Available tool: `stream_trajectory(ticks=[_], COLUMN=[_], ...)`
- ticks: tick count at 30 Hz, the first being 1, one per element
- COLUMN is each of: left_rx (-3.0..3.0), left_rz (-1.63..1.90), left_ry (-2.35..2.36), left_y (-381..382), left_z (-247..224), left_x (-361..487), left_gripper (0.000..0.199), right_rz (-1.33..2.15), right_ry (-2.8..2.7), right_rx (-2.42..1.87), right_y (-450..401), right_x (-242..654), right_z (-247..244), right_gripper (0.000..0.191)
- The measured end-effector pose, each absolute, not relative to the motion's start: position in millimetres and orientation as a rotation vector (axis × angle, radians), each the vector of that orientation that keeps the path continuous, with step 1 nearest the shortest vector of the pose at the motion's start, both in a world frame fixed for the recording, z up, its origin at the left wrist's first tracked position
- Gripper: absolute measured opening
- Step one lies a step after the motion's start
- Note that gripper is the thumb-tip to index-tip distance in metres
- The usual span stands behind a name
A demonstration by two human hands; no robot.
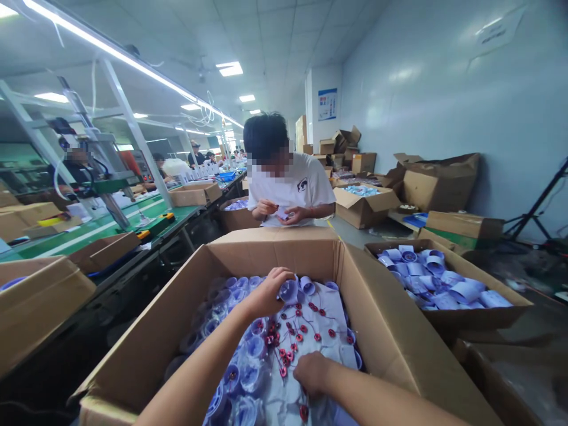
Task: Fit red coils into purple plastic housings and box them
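Observation:
My left hand point(266, 293) is closed round a pale purple plastic cup point(289, 291), its round mouth turned toward me. Lower down, my right hand point(313, 374) rests with curled fingers at a grey-white sheet point(331, 319); whatever its fingertips pinch, if anything, is hidden. Small red ring-shaped parts with thin wires point(289, 356) lie scattered over the sheet, several close to my right fingers. Both hands are inside a large open cardboard box point(381, 325). Many more purple cups point(252, 378), some in clear plastic wrap, fill its left side.
Across the box, a person in a white shirt point(306, 183) handles a small pale piece. A carton of purple cups point(444, 319) stands at right, with more boxes point(361, 207) behind. On the left runs a green-topped workbench point(151, 216) with a press and cartons.

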State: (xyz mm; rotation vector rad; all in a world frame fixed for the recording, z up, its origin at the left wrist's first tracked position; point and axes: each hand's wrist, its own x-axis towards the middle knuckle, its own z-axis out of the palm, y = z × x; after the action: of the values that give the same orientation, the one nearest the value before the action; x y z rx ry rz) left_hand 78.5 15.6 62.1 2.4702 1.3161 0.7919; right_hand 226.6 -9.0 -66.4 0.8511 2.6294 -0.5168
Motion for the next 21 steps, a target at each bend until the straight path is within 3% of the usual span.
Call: stream_trajectory(ticks=[5,10,13,16,18,21], left_rx=[2.323,1.979,1.692,1.517,1.46,1.348], left_rz=[0.981,1.181,1.104,0.869,0.745,0.788], left_ry=[1.365,1.43,1.329,1.197,1.147,1.017], left_y=[12.8,13.1,11.0,8.2,7.4,8.6], left_z=[72.9,87.2,93.0,93.3,90.0,82.2], left_x=[76.4,64.5,60.0,59.8,61.7,65.2], left_gripper=[0.055,0.05,0.055,0.058,0.061,0.065], right_rz=[-0.797,-0.751,-0.84,-1.451,-1.935,-2.327], right_ry=[2.772,2.902,2.973,3.111,3.133,3.031], right_rx=[1.307,1.693,1.975,2.019,1.785,1.498], right_y=[20.2,68.1,87.0,93.2,91.8,85.9], right_x=[223.4,235.6,245.4,250.0,249.8,247.5], right_z=[-28.2,14.5,23.8,27.6,30.5,35.4], right_gripper=[0.024,0.011,0.01,0.019,0.023,0.033])
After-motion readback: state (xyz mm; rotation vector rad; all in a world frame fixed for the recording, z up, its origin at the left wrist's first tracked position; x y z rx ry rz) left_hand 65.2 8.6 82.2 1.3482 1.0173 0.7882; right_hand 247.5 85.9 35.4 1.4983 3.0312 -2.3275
